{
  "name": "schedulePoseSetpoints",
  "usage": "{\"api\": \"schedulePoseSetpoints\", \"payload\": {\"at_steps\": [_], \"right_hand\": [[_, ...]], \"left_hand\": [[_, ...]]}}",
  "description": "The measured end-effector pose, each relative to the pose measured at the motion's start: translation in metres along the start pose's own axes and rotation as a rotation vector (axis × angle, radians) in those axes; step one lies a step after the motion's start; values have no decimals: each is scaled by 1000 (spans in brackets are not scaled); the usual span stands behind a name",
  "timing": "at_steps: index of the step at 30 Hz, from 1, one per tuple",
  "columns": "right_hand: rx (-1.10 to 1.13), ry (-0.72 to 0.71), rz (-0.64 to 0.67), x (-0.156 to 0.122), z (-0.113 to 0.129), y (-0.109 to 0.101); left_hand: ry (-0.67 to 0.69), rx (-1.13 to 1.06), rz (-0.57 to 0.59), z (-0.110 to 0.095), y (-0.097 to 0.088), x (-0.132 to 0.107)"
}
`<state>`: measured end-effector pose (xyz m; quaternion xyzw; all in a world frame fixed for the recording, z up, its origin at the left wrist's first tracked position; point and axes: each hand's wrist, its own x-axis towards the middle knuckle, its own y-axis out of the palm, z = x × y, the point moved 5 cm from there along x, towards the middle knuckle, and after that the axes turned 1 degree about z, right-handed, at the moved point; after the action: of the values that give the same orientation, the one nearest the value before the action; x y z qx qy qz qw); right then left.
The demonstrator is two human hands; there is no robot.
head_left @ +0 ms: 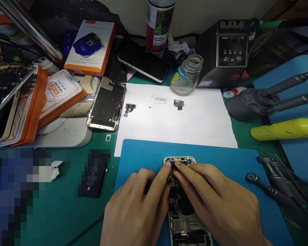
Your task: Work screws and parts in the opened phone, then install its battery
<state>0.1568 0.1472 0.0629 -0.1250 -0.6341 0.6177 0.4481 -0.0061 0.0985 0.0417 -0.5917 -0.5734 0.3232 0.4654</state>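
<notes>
An opened phone body [187, 223] lies on a blue mat, its circuit board and inner parts exposed. My left hand [138, 205] rests along its left side, index fingertip pressed near the top end and thumb by the edge. My right hand [220, 198] reaches over from the right. Its index finger and thumb close together over a small dark part [172, 166] near the top; the fingertips mostly hide what they grip. Beyond, white paper bears a small camera module [129, 106], a metal plate [160, 100] and a bracket-like piece [179, 103].
A detached screen [106, 106] leans at the paper's left, near a SIM tray [108, 137] and a black battery [93, 181]. A glass jar [186, 77] stands behind. Screwdrivers [269, 189] lie right of the blue mat [141, 153]. Boxes [89, 48] crowd the left.
</notes>
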Motion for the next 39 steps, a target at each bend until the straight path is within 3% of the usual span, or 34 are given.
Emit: {"api": "schedulePoseSetpoints", "payload": {"at_steps": [11,22,31,39], "right_hand": [[-11,-68,-76,2,1,-17],[87,-156,-29,2,6,-15],[27,-113,2,3,5,-12],[69,-184,-30,3,8,-14]], "left_hand": [[50,29,1,-4,0,1],[56,9,-21,-6,-7,7],[20,-131,-22,4,-9,6],[34,-78,-47,2,-9,4]]}}
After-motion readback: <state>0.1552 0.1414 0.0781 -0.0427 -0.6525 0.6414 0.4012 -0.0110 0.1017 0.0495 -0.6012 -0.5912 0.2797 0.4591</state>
